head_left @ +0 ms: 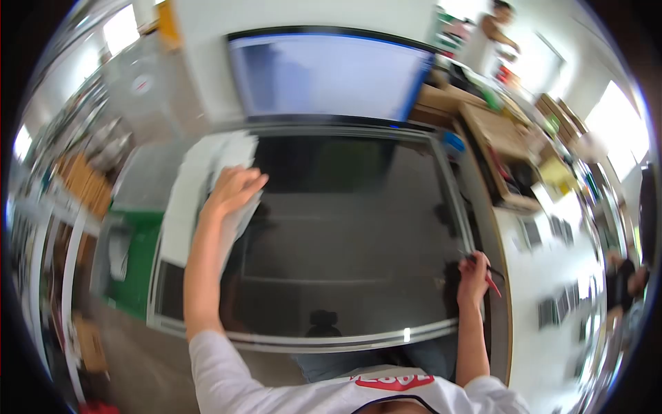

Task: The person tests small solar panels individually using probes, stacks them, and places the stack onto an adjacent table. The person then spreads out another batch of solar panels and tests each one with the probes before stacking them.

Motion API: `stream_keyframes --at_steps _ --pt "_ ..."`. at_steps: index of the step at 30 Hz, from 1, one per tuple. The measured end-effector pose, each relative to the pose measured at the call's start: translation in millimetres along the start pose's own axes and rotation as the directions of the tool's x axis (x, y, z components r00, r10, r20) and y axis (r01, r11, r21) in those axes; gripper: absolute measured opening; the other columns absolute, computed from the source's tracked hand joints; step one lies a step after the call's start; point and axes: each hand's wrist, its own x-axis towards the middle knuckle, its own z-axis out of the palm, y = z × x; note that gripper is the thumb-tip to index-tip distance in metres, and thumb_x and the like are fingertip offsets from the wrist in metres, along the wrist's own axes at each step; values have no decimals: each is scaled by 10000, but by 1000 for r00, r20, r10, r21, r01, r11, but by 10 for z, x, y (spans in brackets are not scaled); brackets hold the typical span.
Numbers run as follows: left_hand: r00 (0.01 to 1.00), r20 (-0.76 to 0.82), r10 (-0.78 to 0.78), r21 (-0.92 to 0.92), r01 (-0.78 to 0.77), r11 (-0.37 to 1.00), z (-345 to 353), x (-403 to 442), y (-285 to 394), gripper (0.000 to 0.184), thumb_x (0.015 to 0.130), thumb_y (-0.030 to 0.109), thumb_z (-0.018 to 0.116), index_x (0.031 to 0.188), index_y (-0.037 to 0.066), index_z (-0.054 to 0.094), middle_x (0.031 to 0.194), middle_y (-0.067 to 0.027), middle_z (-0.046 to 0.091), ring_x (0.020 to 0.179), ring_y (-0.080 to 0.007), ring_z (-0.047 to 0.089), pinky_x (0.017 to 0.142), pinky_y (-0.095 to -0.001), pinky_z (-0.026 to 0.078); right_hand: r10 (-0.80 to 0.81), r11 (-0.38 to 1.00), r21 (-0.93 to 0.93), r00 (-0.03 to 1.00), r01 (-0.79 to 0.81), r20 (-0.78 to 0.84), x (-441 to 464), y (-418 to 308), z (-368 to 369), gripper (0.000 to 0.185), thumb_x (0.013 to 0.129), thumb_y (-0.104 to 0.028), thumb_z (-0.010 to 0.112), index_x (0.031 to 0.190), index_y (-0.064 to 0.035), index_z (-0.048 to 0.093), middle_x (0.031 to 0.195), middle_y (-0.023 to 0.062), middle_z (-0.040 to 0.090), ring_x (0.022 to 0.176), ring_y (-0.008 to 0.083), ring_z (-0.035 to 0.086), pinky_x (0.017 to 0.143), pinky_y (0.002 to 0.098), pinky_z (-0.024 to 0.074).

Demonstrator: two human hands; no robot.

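Observation:
A large dark glossy panel point(345, 228) with a light metal frame lies flat in front of me. White sheets point(196, 179) cover its left side. My left hand point(238, 188) is over the edge of these sheets, its fingers bent and close together; whether they grip anything is hidden. At the panel's right edge, my right hand point(473, 274) is closed around a thin tool with a red part point(492, 285) and a dark tip near the frame.
Behind the panel stands a lit screen point(331, 76). A green bin point(138, 269) is at the left. Cardboard boxes point(503, 138) and a white table point(545, 276) are at the right. One person point(483, 38) stands at the back right, another point(624, 283) at the far right.

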Motion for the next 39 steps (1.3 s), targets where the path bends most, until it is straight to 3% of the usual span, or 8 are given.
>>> stream_keyframes --at_steps 3,7,15,21,22,26,34,39 --pt "964 -1 266 -130 -263 956 104 13 374 398 840 262 626 583 35 423 592 -131 459 653 -337 460 647 -424 362 -42 999 17 999 41 27 -42 -39 30 243 891 -273 619 930 -33 612 742 77 608 659 156 613 616 282 482" --pt "880 97 465 -239 -433 869 254 47 798 461 853 371 590 560 51 434 569 -88 452 620 -286 457 722 -393 359 -11 999 -46 1000 12 16 -76 -92 26 283 914 -290 573 938 -9 606 738 86 609 649 148 603 604 262 472" --pt "898 111 426 -229 -394 890 414 274 1035 498 921 366 515 565 27 438 555 -110 439 610 -286 453 711 -387 350 -4 997 75 993 -5 119 -57 -59 -13 250 980 -244 530 946 -2 584 809 72 611 672 147 621 600 265 481" --pt "973 65 220 -128 -210 969 752 732 1134 480 957 331 493 615 -5 492 591 -152 477 645 -346 486 747 -424 370 2 997 71 991 -12 135 -73 -83 -10 256 985 -251 518 952 -4 577 797 70 608 681 138 617 605 260 479" --pt "976 153 155 -56 -148 987 774 851 1162 518 992 380 429 677 -2 584 660 -183 558 738 -365 557 807 -431 396 -1 998 69 991 -8 135 -71 -87 -12 258 986 -253 516 954 -4 577 793 69 608 678 137 616 605 259 478" --pt "983 133 -126 82 116 990 1032 1294 1228 609 995 505 330 844 37 689 840 -197 661 938 -365 608 923 -456 398 50 996 -78 989 -40 141 -115 -185 -2 273 957 -285 524 951 -21 593 745 65 622 682 132 600 615 265 469" --pt "836 138 -530 251 489 836 1348 1792 1199 711 922 677 285 1212 138 646 1224 -144 632 1196 -351 542 1039 -563 316 63 991 -132 978 -37 199 -114 -130 14 247 968 -266 518 924 -40 609 685 40 594 620 96 569 559 233 444" --pt "792 96 -603 270 562 782 1388 1848 1285 691 936 658 266 1222 150 637 1219 -131 635 1195 -332 546 1037 -591 304 58 988 -152 968 -21 243 -138 -172 36 250 986 -275 505 937 -52 607 652 6 557 583 68 523 519 218 404"
